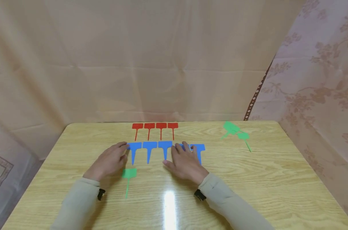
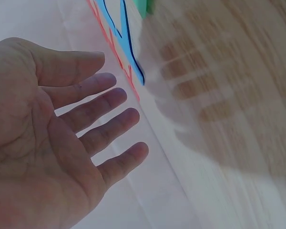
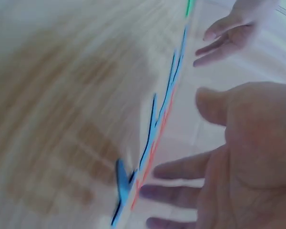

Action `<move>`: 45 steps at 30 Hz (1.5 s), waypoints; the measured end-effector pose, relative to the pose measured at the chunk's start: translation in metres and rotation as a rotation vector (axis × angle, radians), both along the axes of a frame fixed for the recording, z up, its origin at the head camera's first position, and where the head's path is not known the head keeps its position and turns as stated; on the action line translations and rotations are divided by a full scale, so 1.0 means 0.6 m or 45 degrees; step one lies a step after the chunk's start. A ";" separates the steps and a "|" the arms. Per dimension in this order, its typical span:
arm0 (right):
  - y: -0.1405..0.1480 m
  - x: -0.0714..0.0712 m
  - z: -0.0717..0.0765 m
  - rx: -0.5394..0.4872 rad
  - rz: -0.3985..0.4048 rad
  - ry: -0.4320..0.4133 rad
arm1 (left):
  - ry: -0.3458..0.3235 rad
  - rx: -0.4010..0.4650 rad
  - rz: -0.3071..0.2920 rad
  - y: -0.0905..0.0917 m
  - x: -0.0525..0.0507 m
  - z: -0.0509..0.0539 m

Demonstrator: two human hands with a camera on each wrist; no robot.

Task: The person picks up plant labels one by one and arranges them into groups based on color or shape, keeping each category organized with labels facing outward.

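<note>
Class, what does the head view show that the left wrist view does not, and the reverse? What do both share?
Only the head view: the right hand, the sleeves, and the green pieces at right. Only the left wrist view: the palm side of the left hand. Both: that hand, red pieces, blue pieces, a green piece and the tabletop.

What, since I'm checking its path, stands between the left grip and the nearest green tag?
Nothing visible: the head view shows only shadowed tabletop between left grip and green tag; the blue tags lie beyond.
</note>
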State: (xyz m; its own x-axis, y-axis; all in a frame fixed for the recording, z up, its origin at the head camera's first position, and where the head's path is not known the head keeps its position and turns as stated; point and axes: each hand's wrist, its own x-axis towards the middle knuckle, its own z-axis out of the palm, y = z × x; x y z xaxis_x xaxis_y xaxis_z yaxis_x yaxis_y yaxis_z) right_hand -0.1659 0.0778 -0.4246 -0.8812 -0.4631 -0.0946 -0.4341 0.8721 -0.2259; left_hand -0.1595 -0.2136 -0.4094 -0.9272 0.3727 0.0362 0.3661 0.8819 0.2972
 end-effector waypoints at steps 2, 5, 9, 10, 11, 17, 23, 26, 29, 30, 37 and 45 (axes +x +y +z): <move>0.007 0.003 -0.001 0.013 -0.046 0.001 | -0.002 0.001 0.013 -0.005 0.002 0.002; 0.013 0.002 -0.005 0.018 -0.087 -0.022 | 0.003 0.003 0.018 -0.009 0.003 0.004; 0.013 -0.008 -0.008 0.011 -0.099 -0.035 | 0.009 0.006 0.011 -0.008 0.004 0.004; 0.014 -0.010 -0.007 0.007 -0.103 -0.037 | 0.008 0.006 0.009 -0.008 0.004 0.004; 0.015 -0.011 -0.006 -0.001 -0.111 -0.042 | 0.007 0.007 0.010 -0.007 0.004 0.004; 0.047 -0.005 -0.007 -0.065 -0.201 0.029 | -0.021 0.007 0.047 -0.012 0.008 0.003; 0.079 0.002 -0.015 -0.049 -0.263 0.054 | -0.031 0.007 0.074 -0.024 0.008 -0.002; 0.086 -0.003 -0.018 -0.051 -0.255 0.044 | -0.048 0.009 0.083 -0.025 0.006 -0.007; 0.088 -0.013 -0.019 -0.055 -0.258 0.031 | -0.068 0.013 0.090 -0.027 0.004 -0.013; 0.089 -0.016 -0.018 -0.059 -0.263 0.024 | -0.070 0.014 0.090 -0.028 0.004 -0.014; 0.117 -0.038 -0.008 -0.156 -0.321 0.086 | -0.071 0.003 0.149 -0.039 0.010 -0.016; 0.260 -0.118 0.003 -0.240 -0.552 0.068 | -0.120 0.012 0.186 -0.055 0.017 -0.012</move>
